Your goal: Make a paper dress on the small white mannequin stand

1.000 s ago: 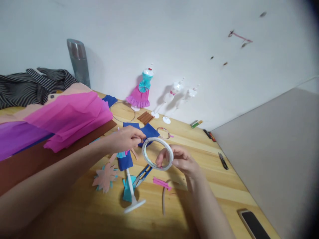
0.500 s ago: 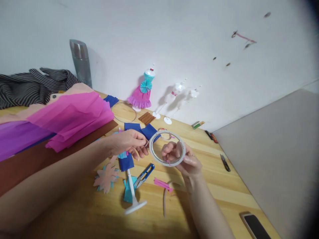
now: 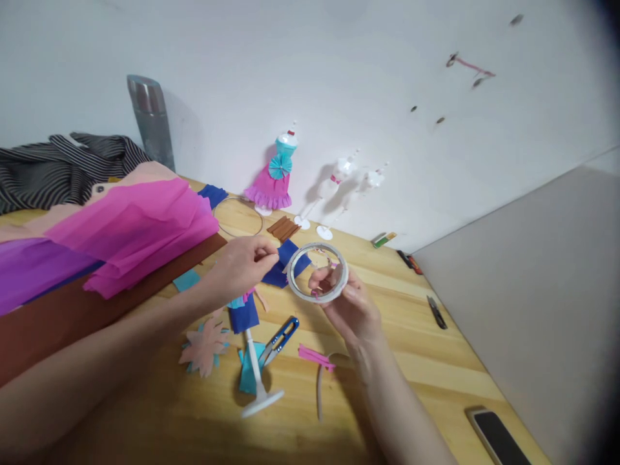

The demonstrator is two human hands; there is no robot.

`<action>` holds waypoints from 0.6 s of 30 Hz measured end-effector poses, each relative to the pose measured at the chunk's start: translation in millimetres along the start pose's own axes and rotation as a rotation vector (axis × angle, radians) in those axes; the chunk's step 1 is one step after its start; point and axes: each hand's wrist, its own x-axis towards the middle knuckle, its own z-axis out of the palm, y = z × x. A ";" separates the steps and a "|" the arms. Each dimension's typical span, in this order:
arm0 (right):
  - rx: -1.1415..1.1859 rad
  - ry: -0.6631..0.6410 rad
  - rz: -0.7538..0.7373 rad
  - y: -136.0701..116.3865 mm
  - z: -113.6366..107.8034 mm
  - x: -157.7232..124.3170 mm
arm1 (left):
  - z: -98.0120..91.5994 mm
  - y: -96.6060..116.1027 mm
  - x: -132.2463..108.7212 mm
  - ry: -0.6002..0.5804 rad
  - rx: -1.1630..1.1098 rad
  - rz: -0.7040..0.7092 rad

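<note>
A roll of tape point(image 3: 342, 279) with a wide hollow core is held upright in my right hand point(image 3: 356, 310), some fingers showing through the ring. Just left of it, my left hand point(image 3: 254, 258) is closed in a pinch; what lies between the fingertips is too small to make out. Below my left wrist stands a small white dress-form stand point(image 3: 261, 402) with dark blue crepe paper point(image 3: 245, 314) around it, its upper part hidden by my arm. Blue-handled thread snips point(image 3: 281, 339) lie beside its stem, over a turquoise paper piece point(image 3: 249, 378).
Pink crepe paper point(image 3: 140, 223) and brown paper point(image 3: 121, 307) spread over the left side. At the wall stand a dressed figurine point(image 3: 271, 177) and two bare white ones point(image 3: 329, 187). A petal-shaped paper cutout point(image 3: 206, 349), pink strips point(image 3: 316, 356), a cutter point(image 3: 436, 313) and a phone point(image 3: 498, 436) lie around.
My right hand has shifted slightly up and left with the tape roll. My left hand has risen and turned, its lower fingers curling in, uncovering blue paper beneath.
</note>
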 end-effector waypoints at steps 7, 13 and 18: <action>-0.015 -0.066 -0.024 4.1 13.6 -3.3 | 11.2 14.8 -21.0 -0.350 0.222 0.265; 0.007 -0.073 -0.028 7.9 13.7 -4.7 | 13.5 15.2 -23.3 -0.332 0.239 0.341; -0.004 0.001 -0.021 8.3 14.3 0.6 | 12.3 32.0 -35.7 -0.322 0.480 0.518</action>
